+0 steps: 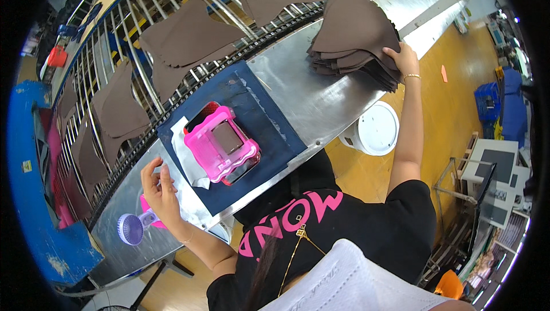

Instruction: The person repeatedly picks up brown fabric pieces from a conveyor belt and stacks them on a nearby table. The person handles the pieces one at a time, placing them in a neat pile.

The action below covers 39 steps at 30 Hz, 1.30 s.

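A long conveyor of shiny metal rods [127,38] runs along the far side, with flat, curved dark brown pieces [189,33] laid apart along it. Beside it, on the near side, stretches a smooth silver metal counter [321,102]. A dark navy rectangular mat [275,133] lies on the counter, roughly in its middle. To the right of the mat, on the counter, sits a thick stack of dark brown, curved flat sheets [355,27], its lower layers fanned unevenly. A round white lidded bucket [379,128] stands on the floor past the counter's near edge. On the mat rests a bright pink plastic frame with wavy edges [200,149], above a red-rimmed container, with a crumpled white sheet [192,165] at its left.

The right hand [404,60] grasps the stack's right edge, its thumb on top; the other fingers' tips are hidden. The left hand [161,193] is raised near the mat's left corner, fingers loosely bent and holding nothing. Just left of it lies a small lilac handheld fan [130,229]. Inside the pink frame shows a small brown rectangle [227,137].
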Tool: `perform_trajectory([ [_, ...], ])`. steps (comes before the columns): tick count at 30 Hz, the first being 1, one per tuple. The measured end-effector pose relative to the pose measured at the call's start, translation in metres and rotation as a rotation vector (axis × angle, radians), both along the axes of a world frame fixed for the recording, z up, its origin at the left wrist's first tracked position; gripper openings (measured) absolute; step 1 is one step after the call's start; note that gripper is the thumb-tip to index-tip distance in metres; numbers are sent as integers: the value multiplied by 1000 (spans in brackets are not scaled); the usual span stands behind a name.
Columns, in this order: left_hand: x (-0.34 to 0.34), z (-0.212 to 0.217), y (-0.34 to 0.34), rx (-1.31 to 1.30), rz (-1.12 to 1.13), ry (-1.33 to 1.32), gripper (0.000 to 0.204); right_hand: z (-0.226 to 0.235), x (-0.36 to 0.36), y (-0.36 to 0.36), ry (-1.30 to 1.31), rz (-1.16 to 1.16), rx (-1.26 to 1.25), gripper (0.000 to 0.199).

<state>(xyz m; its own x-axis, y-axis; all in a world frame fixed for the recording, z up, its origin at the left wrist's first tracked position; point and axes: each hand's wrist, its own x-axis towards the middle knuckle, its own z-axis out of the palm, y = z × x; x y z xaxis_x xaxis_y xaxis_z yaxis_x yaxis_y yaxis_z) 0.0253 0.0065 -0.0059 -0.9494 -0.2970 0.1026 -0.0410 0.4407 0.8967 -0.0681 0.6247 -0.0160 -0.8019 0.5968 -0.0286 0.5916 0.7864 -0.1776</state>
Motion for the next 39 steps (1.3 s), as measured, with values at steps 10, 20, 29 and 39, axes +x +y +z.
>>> perform_trajectory([
  [10,-30,26,13,3,-34,129,26,105,15,-142,773,431,-359,28],
  [20,-42,57,19,379,-13,173,24,57,-22,-313,834,1113,-873,32],
  [29,15,71,-55,275,189,263,18,42,-10,-365,474,1439,-871,31],
  [39,20,47,-44,246,96,33,20,31,-1,-325,509,1487,-512,20],
])
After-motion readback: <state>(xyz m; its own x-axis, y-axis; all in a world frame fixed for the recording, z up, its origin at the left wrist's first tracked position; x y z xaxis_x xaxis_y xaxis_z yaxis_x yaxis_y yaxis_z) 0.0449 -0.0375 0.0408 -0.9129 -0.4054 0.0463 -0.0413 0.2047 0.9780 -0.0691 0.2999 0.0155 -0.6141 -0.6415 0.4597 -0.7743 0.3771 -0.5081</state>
